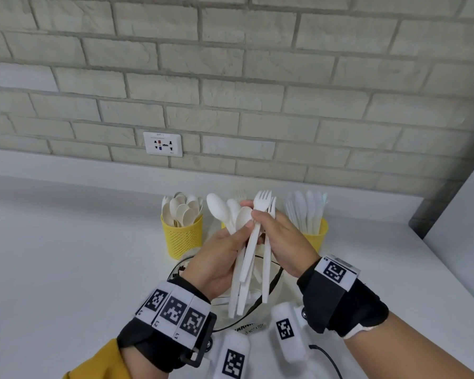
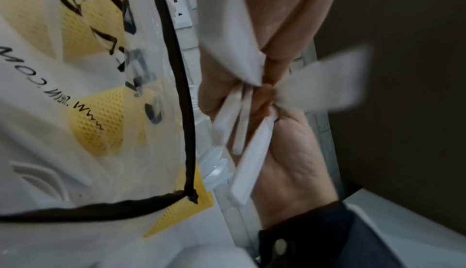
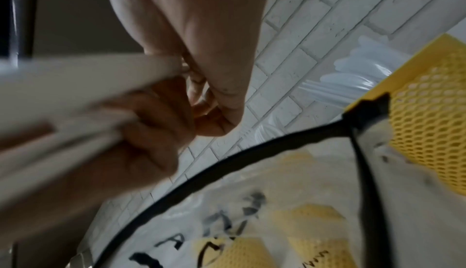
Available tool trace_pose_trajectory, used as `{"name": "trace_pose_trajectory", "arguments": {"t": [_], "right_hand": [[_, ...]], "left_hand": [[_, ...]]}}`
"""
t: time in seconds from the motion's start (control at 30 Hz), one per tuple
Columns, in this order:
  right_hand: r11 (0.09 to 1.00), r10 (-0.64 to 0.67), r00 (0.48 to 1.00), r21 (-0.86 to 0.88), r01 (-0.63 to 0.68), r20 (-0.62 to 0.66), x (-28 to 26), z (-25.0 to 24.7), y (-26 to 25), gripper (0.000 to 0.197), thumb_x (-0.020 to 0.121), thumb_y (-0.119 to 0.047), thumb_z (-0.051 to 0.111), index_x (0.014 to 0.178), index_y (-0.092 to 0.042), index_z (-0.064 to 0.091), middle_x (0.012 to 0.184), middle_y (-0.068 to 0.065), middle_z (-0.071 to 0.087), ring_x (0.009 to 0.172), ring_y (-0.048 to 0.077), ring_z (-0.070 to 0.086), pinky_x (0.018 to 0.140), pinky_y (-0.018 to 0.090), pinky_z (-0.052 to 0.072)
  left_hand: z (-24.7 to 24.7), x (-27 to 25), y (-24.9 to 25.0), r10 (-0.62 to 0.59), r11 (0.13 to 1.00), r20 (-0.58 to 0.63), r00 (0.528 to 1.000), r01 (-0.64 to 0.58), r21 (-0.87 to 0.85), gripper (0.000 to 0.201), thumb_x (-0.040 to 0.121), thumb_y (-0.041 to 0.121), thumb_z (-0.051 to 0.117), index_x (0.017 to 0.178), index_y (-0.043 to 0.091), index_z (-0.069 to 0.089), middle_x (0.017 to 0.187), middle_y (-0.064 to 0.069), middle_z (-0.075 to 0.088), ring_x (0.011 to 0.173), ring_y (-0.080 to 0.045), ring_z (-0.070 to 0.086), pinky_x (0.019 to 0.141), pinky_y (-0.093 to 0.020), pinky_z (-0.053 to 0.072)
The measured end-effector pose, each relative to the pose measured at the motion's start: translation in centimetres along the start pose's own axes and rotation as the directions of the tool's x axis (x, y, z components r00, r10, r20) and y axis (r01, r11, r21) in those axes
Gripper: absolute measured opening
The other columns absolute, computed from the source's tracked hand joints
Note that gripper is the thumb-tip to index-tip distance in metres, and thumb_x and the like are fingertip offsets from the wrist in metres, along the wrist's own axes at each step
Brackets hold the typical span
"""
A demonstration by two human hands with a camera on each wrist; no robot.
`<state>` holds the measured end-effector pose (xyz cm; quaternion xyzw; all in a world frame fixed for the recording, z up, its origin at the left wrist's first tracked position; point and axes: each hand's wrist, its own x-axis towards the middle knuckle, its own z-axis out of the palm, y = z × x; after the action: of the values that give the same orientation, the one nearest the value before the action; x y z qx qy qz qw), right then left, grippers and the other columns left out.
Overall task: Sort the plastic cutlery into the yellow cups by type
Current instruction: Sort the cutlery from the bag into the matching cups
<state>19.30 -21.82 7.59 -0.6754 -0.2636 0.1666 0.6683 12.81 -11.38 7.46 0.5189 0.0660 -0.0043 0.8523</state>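
My left hand (image 1: 230, 250) grips a bunch of white plastic cutlery by the handles (image 2: 240, 124), held upright above the table. Several spoons (image 1: 222, 209) fan out on its left side. My right hand (image 1: 274, 231) pinches a white fork (image 1: 262, 203) at the neck, with a second fork (image 1: 272, 207) just behind it. Three yellow mesh cups stand behind. The left cup (image 1: 181, 236) is full of spoons and the right cup (image 1: 316, 239) holds translucent knives (image 3: 353, 77). My hands hide most of the middle cup.
A clear plastic bag (image 1: 253, 328) with a black drawstring (image 3: 227, 160) and black print lies on the white table (image 1: 66, 255) under my hands. A brick wall with a socket (image 1: 163, 144) is behind the cups. A grey panel edge (image 1: 454, 201) stands at the right.
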Motion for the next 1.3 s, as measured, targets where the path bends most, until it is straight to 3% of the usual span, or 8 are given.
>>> {"name": "trace_pose_trajectory", "arguments": {"t": [0.23,0.43,0.53,0.7,0.93,1.03,1.13,1.3], "right_hand": [[0.978,-0.070,0.969,0.176,0.114,-0.239,1.2,-1.7,-2.1,0.014,0.099,-0.017,0.039,0.089,-0.011,0.048,0.073,0.005,0.058,0.059,0.016,0.061,0.063,0.033,0.054],[0.928,-0.339,0.686,-0.110,0.356,-0.643,5.3,-4.4,-2.8,0.018,0.093,-0.022,0.053,0.076,-0.025,0.048,0.059,-0.004,0.043,0.050,0.013,0.041,0.053,0.026,0.044],[0.889,-0.402,0.642,-0.110,0.445,-0.653,7.0,-3.3,-2.9,0.024,0.091,-0.020,0.057,0.071,-0.022,0.044,0.059,-0.001,0.040,0.051,0.014,0.041,0.050,0.024,0.043],[0.850,-0.437,0.714,0.009,0.527,-0.547,9.2,-0.5,-2.6,0.026,0.091,-0.016,0.056,0.069,-0.017,0.043,0.053,-0.001,0.038,0.046,0.012,0.038,0.051,0.026,0.041],[0.906,-0.303,0.929,-0.365,0.212,-0.212,10.2,0.1,2.3,0.020,0.088,-0.024,0.060,0.077,-0.008,0.056,0.069,0.002,0.054,0.064,0.005,0.055,0.063,0.021,0.044],[0.796,-0.330,0.928,-0.579,0.174,-0.175,10.8,-0.8,3.3,0.026,0.081,-0.030,0.065,0.097,-0.011,0.058,0.097,0.005,0.055,0.093,0.017,0.055,0.085,0.027,0.045],[0.827,-0.441,0.861,-0.488,0.279,-0.255,10.3,-1.1,2.3,0.049,0.080,-0.013,0.067,0.122,-0.014,0.043,0.105,0.001,0.050,0.091,0.006,0.049,0.082,0.011,0.039],[0.455,-0.346,0.938,-0.873,0.175,0.007,9.7,-0.9,2.8,0.030,0.095,-0.018,0.038,0.117,-0.014,0.059,0.127,0.005,0.053,0.122,0.023,0.042,0.098,0.037,0.031]], "left_hand": [[-1.7,0.8,0.1,0.075,0.994,-0.282,0.957,-0.096,-0.060,0.022,0.095,0.018,0.050,0.074,0.011,0.051,0.047,0.005,0.044,0.038,-0.006,0.039,0.053,-0.022,0.041],[-3.2,0.7,2.0,0.240,0.957,-0.343,0.908,-0.281,-0.072,0.030,0.094,0.024,0.051,0.067,0.013,0.046,0.042,0.007,0.039,0.036,-0.007,0.042,0.060,-0.026,0.041],[-3.7,0.9,2.7,0.310,0.936,-0.348,0.885,-0.348,-0.049,0.026,0.094,0.025,0.050,0.072,0.013,0.047,0.044,0.007,0.039,0.038,-0.006,0.040,0.060,-0.026,0.040],[-4.8,1.0,3.4,0.373,0.918,-0.352,0.858,-0.397,0.006,0.024,0.095,0.025,0.049,0.075,0.012,0.049,0.045,0.008,0.038,0.042,-0.006,0.039,0.061,-0.024,0.041],[-5.8,1.0,3.4,0.388,0.916,-0.353,0.851,-0.398,0.048,0.037,0.095,0.027,0.048,0.062,0.013,0.041,0.046,0.006,0.038,0.046,-0.010,0.042,0.054,-0.017,0.045],[-6.1,1.1,3.5,0.395,0.915,-0.356,0.847,-0.396,0.072,0.038,0.095,0.029,0.047,0.061,0.013,0.041,0.047,0.006,0.038,0.046,-0.010,0.043,0.053,-0.017,0.044],[-6.4,1.3,3.5,0.399,0.914,-0.358,0.844,-0.396,0.085,0.033,0.095,0.028,0.047,0.065,0.014,0.044,0.048,0.007,0.037,0.044,-0.008,0.042,0.054,-0.019,0.044],[-6.7,1.3,4.1,0.415,0.907,-0.365,0.833,-0.410,0.096,0.027,0.096,0.029,0.046,0.075,0.013,0.049,0.049,0.008,0.038,0.043,-0.007,0.041,0.059,-0.023,0.041]]}}
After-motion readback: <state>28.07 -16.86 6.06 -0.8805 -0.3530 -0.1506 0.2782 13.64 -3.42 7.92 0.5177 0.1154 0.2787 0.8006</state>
